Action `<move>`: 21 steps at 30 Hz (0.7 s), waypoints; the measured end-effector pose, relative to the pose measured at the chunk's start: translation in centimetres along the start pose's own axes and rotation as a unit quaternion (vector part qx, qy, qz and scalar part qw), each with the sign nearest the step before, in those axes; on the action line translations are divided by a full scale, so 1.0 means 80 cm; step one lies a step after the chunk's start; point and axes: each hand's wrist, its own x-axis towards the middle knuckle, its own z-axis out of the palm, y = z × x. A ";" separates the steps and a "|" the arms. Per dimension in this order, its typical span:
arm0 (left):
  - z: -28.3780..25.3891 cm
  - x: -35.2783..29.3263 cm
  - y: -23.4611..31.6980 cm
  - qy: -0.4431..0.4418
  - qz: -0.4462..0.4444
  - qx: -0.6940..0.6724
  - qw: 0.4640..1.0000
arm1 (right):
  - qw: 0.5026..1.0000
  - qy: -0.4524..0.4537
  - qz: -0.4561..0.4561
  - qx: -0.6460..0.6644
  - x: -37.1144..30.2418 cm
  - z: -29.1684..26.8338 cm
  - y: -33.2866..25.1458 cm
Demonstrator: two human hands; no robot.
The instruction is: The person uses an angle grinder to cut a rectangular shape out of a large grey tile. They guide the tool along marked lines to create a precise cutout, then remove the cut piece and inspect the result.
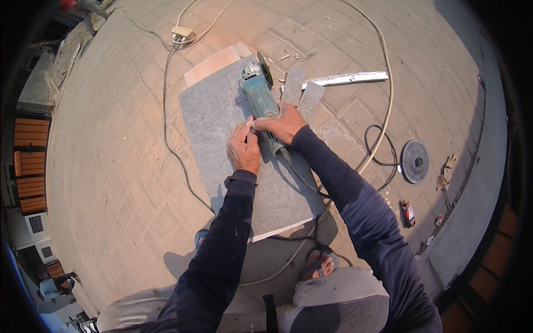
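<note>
A teal angle grinder (259,94) lies on a large grey tile (214,147), its metal head and dark cutting disc (265,70) at the far end. My right hand (284,123) wraps round the rear of the grinder's body from the right. Beside it, my left hand (244,147) has its fingers bent and pressed together, the tips meeting my right thumb at the grinder's left side. Whatever those fingertips pinch is hidden. Thin red lines mark the tile left of the grinder. A black cord (301,180) runs from the grinder's back end.
Grey tile strips (311,99) and a shiny metal bar (350,79) lie right of the tile. Cables cross the paving, one reaching a socket block (182,35). A round dark disc-shaped thing (415,161) and a small red box (408,213) lie to the right. My sandalled foot (319,265) is near the tile.
</note>
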 end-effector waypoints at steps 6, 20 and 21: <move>0.001 -0.001 -0.001 -0.001 -0.009 -0.001 1.000 | 1.000 -0.014 0.009 0.000 -0.001 0.000 0.001; 0.000 -0.003 -0.002 -0.020 -0.017 0.022 0.999 | 0.999 -0.007 -0.015 0.035 -0.017 0.001 0.008; 0.001 -0.002 -0.001 -0.007 -0.006 0.020 1.000 | 0.999 -0.009 -0.014 0.034 -0.018 0.001 0.007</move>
